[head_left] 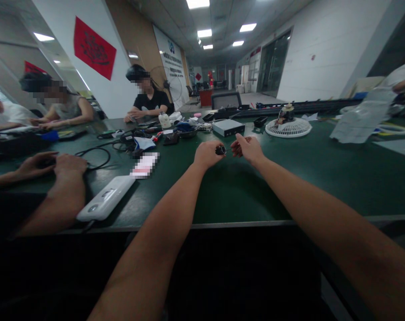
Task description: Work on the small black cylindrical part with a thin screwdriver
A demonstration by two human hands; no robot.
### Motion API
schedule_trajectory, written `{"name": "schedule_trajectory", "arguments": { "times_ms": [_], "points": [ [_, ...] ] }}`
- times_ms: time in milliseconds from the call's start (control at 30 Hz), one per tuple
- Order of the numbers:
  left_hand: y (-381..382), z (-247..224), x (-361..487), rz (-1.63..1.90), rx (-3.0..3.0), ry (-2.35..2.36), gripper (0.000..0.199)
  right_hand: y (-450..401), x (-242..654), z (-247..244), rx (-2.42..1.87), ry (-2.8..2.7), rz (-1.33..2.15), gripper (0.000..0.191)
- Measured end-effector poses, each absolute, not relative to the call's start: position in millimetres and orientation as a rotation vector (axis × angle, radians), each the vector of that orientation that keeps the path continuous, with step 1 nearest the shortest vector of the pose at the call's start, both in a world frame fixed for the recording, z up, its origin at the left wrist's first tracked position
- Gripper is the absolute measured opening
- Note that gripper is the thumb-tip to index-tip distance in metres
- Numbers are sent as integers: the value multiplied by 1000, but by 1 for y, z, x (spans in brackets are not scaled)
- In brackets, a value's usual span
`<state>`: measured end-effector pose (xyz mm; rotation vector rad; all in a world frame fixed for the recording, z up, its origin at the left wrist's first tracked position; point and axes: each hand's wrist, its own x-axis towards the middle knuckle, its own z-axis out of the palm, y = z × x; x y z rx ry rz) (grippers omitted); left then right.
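Above the green table [236, 196], near the middle, my left hand [207, 154] is closed around a small dark round part [220, 150], whose ring-like end faces right. My right hand [251, 149] is just right of it, fingers curled around a small reddish-brown object [245, 140], too small to name. A thin shaft seems to span the narrow gap between the hands. Behind them on the table stands a grey metal box [228, 127].
A white fan grille [288, 127] with a motor lies at the back right. White power strip [107, 198] at left, beside another person's hands [67, 165]. Black cables [102, 154] and small parts lie behind. Clear plastic bag [359, 118] at right. People sit across the table.
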<state>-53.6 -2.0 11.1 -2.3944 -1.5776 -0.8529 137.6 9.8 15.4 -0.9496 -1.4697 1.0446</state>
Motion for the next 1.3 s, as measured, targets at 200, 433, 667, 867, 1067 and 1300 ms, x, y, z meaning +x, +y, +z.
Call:
{"name": "schedule_trajectory", "arguments": {
  "times_ms": [200, 433, 667, 867, 1067, 1300],
  "points": [
    [-3, 13, -53, -847, -2388, -1598, 35, 8, 138, 16, -892, -1452, 1095, 52],
    [-3, 12, -51, -814, -2400, -1603, 34, 11, 139, 15, -1010, -1438, 1044, 51],
    [-3, 11, -54, -824, -2398, -1590, 34, 10, 139, 14, -928, -1461, 1119, 52],
    [-2, 9, -51, -813, -2413, -1583, 38, 12, 139, 15, -1013, -1446, 1044, 52],
    [-2, 9, -53, -844, -2412, -1601, 37, 8, 138, 16, -921, -1448, 1112, 52],
    [-2, 10, -51, -806, -2410, -1585, 38, 12, 140, 15, -1010, -1435, 1036, 52]
  ]
}}
